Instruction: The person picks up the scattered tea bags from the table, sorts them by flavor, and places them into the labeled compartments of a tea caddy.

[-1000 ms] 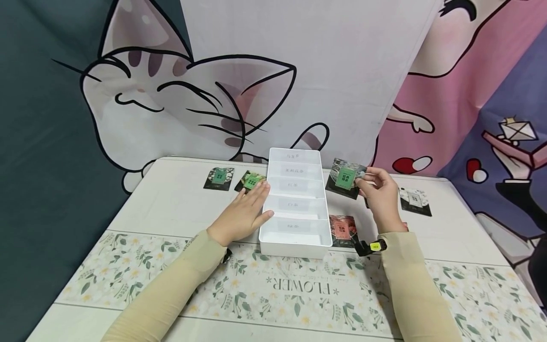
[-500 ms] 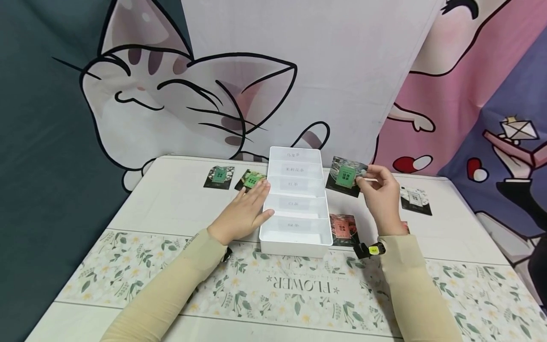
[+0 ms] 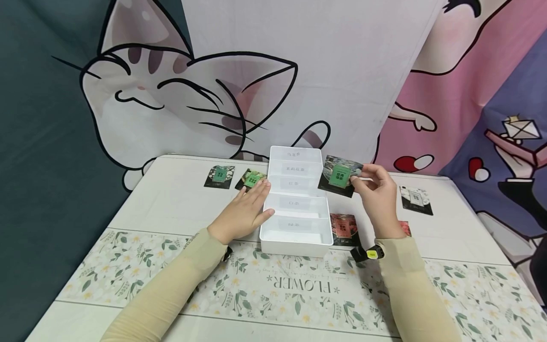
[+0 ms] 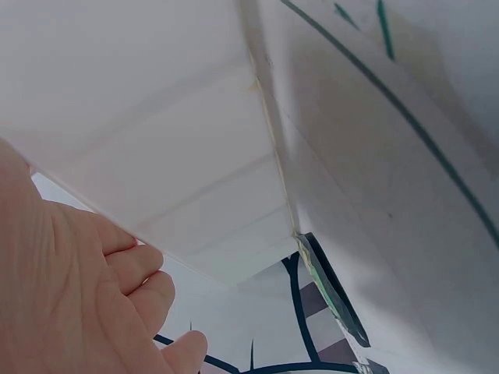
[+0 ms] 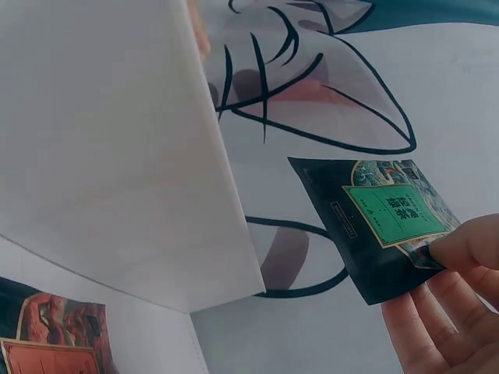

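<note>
A white divided box (image 3: 296,237) with several labelled compartments stands mid-table. My left hand (image 3: 245,212) lies flat, fingers straight against the box's left wall (image 4: 195,195). My right hand (image 3: 376,192) pinches a dark packet with a green label (image 3: 339,175) by its right edge and holds it in the air at the box's far right rim. In the right wrist view the green-label packet (image 5: 383,222) is held by my thumb and fingers (image 5: 460,257), beside the box wall (image 5: 109,156).
Two green-label packets (image 3: 220,176) (image 3: 252,180) lie left of the box. A red-label packet (image 3: 343,228) lies right of it, a pale-label packet (image 3: 415,199) further right. A floral runner (image 3: 282,285) covers the near table. A cartoon cloth hangs behind.
My right hand has carried the green-label packet a little left, towards the box's far right rim. The left hand has stayed against the box.
</note>
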Demonstrator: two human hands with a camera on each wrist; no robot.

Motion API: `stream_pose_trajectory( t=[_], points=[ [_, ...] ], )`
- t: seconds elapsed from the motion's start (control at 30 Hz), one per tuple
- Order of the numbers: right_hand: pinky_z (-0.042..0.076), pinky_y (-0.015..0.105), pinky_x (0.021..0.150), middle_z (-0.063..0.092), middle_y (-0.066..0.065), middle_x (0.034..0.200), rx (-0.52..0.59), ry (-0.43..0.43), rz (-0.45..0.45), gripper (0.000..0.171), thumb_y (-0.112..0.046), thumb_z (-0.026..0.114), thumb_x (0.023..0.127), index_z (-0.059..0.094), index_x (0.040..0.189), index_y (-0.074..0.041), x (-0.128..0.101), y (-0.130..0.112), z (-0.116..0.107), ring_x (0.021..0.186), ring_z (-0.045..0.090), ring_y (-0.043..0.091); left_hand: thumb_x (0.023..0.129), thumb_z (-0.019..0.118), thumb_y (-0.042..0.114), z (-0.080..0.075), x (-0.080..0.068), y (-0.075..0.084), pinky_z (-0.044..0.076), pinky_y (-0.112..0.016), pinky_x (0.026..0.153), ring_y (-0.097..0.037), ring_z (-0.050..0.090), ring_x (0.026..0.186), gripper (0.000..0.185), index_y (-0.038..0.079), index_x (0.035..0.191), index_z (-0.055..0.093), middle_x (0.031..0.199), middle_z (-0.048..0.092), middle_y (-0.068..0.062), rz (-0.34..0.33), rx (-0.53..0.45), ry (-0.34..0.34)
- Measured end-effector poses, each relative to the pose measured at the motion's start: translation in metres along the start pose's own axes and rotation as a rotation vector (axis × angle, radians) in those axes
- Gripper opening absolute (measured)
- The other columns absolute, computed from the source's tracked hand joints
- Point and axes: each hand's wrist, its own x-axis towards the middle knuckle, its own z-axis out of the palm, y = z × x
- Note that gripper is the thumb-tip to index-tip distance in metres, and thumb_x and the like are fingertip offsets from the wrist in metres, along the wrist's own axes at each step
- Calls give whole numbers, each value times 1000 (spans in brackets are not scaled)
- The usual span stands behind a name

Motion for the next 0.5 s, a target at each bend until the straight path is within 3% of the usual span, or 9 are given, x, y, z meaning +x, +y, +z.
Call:
stream_pose_trajectory(
  t=[0.2, 0.5],
  points=[
    [57, 16, 70, 66, -9, 91, 27, -19, -10, 25, 4, 68, 92, 62, 116, 2, -4, -4, 4, 76, 67, 2, 109, 33, 50, -1, -1, 1, 9, -51, 125, -24, 5, 156, 74, 2, 161, 12, 169, 13, -14, -9, -7, -12],
    [58, 18, 69, 70, -7, 91, 88, -52, -11, 23, 6, 69, 90, 64, 110, -6, -11, -3, 7, 73, 68, 5, 109, 32, 51, 0, -1, 0, 11, -52, 125, -24, 6, 156, 74, 2, 161, 14, 169, 13, -12, -7, 5, -4]
  ],
)
